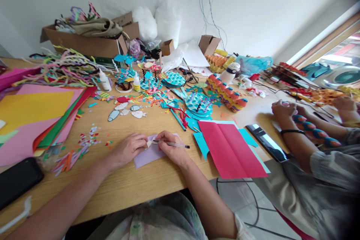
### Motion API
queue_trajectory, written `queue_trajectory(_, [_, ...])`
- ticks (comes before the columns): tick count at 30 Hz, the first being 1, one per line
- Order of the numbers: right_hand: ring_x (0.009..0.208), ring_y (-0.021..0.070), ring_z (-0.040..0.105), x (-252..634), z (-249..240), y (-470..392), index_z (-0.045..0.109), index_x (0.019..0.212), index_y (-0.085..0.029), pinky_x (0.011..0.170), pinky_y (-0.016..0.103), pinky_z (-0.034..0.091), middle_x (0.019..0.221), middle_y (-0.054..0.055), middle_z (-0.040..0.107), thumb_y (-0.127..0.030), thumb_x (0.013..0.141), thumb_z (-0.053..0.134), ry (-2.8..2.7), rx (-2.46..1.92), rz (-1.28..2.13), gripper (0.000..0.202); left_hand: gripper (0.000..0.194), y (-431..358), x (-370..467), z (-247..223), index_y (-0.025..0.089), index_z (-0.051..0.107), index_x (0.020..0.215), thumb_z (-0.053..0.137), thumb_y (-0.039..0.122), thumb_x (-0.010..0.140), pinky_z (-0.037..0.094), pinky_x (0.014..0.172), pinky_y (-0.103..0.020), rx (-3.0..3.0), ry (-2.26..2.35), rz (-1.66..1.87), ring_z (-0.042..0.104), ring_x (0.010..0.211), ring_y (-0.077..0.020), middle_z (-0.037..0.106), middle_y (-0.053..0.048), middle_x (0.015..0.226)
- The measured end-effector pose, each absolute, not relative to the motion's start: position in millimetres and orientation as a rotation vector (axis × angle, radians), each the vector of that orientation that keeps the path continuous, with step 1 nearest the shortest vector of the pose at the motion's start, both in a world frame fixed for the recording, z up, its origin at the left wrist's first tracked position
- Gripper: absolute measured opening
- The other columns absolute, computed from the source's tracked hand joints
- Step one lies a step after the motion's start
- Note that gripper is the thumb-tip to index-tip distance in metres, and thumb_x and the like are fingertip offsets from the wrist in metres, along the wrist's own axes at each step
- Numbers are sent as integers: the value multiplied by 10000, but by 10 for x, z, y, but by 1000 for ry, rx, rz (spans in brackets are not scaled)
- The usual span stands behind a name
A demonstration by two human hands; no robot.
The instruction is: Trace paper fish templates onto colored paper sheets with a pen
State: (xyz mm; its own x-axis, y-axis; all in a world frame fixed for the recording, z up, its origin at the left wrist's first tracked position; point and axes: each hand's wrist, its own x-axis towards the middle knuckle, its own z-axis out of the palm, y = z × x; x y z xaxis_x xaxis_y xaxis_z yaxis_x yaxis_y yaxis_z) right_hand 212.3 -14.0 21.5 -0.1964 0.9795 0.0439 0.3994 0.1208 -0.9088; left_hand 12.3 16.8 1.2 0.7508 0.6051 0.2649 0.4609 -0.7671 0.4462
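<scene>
A piece of lilac paper [149, 158] lies on the wooden table in front of me. My right hand [171, 149] is closed round a pen [180, 145], its tip down near the top of the paper. On the paper's left part my left hand [131, 149] presses a small pale cut-out [149, 143] with its fingertips, close to the pen tip. Beyond my hands are several small paper fish [138, 114], some white and some bluish, with drawn outlines.
Coloured sheets [36, 108] and a black phone [19, 180] lie left. Red paper [230, 150] and another phone [266, 142] lie right. Glue bottles [104, 81], scraps and pipe cleaners [67, 68] stretch behind. Another person's hands [284, 111] hold a painted egg-carton strip [315, 131] at the right.
</scene>
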Motion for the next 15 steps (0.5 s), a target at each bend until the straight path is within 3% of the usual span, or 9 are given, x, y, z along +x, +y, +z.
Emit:
queue_trajectory(5, [489, 71, 405, 2104, 205, -144, 527, 656, -172, 464, 175, 303, 559, -54, 501, -95, 636, 466, -1694, -1281, 1091, 100, 147, 177, 119, -20, 181, 604, 804, 475, 124, 845, 430, 820, -312, 2642, 782, 580, 560, 948, -172, 634, -53, 1018])
queue_trajectory(15, [492, 65, 397, 2086, 151, -169, 569, 685, -157, 458, 168, 296, 571, -42, 522, -85, 642, 477, -1766, -1217, 1079, 125, 124, 166, 127, -39, 180, 596, 822, 509, 93, 816, 428, 837, -322, 2623, 793, 600, 562, 964, -173, 641, -54, 1025])
